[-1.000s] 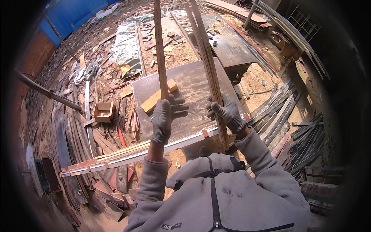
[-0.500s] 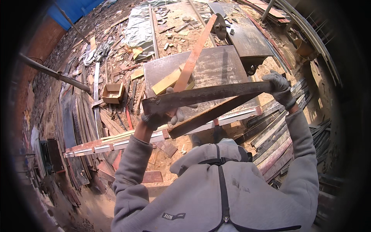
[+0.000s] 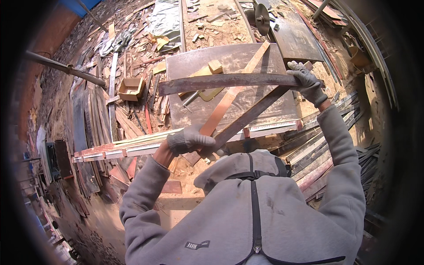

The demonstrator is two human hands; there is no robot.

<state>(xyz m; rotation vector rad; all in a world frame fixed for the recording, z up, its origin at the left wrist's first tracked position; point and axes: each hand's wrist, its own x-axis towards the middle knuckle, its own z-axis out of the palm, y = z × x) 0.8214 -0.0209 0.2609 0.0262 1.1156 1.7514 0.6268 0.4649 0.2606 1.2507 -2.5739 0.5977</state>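
Observation:
My right hand (image 3: 309, 84), in a grey glove, grips the right end of a long dark wooden board (image 3: 221, 80) held across the table. A second dark board (image 3: 254, 112) slants from that same hand down to my left hand (image 3: 194, 140). My left hand, gloved too, is closed round the near ends of this slanting board and a reddish-orange wooden strip (image 3: 225, 107). The strip points away from me, crossing beneath the long board. Behind them is a metal-topped table (image 3: 190, 64), with a yellowish wood block (image 3: 215, 66) on it.
A round saw blade (image 3: 262, 20) stands at the table's far edge. Along its near side runs a rail with a measuring scale (image 3: 141, 147). An open cardboard box (image 3: 131, 89) sits left. Stacked boards (image 3: 313, 170) lie right, with scraps and sawdust on the ground beyond.
My left hand and the reddish strip have come nearer to me, with the strip's far end now away from the blade. The long dark board has moved farther off and spread apart from the slanting one.

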